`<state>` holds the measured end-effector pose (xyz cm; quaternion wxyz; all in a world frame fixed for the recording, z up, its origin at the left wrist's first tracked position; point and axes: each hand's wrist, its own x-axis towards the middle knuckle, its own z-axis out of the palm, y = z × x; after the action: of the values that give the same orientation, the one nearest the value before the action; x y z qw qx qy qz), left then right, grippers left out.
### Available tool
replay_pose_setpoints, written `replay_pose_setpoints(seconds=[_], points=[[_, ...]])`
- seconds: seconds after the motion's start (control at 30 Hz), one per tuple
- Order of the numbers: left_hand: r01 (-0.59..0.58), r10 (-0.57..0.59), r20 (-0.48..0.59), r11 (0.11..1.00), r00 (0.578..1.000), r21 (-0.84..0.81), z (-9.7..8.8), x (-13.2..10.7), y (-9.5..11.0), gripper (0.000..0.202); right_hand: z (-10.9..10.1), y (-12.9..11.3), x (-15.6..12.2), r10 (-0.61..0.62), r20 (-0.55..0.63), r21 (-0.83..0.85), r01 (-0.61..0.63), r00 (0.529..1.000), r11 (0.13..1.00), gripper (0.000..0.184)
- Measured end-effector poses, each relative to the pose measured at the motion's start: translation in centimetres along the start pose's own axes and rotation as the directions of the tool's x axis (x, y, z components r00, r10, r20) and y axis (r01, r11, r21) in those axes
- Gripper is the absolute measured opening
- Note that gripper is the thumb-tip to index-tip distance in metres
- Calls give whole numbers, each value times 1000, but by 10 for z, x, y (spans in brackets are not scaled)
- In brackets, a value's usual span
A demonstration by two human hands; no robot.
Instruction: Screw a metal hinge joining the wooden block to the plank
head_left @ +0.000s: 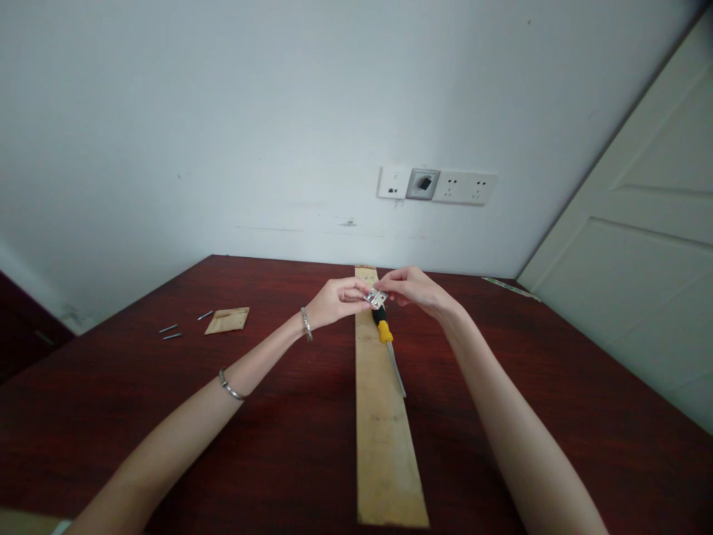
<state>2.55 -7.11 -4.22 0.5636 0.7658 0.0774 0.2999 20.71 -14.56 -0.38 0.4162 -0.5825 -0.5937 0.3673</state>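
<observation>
A small silver metal hinge [376, 298] is pinched between both of my hands, just above the far end of a long pale wooden plank [383, 416]. My left hand [336, 299] grips its left side with fingers closed. My right hand [413, 290] holds its right side, fingers curled. A screwdriver with a yellow and black handle [384, 330] lies along the plank's right edge right below my hands, its shaft pointing toward me.
The plank lies on a dark red wooden table [278, 431]. At the left sit a small tan wood piece [227, 320] and a few loose nails or screws [171, 331]. A white wall with sockets [437, 185] is behind; a door [640, 245] at right.
</observation>
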Motion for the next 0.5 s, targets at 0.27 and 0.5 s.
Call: replay_pose_setpoints(seconds=[0.27,0.5], points=[[-33,35,-66,999,997,24,-1,2,-2,26,1,1,1,-13,5,-41,13,1000,999,28],[-107,166,-398,980,902,166,-20,7,13,23,21,12,11,-66,-36,-269,54,997,962,29]])
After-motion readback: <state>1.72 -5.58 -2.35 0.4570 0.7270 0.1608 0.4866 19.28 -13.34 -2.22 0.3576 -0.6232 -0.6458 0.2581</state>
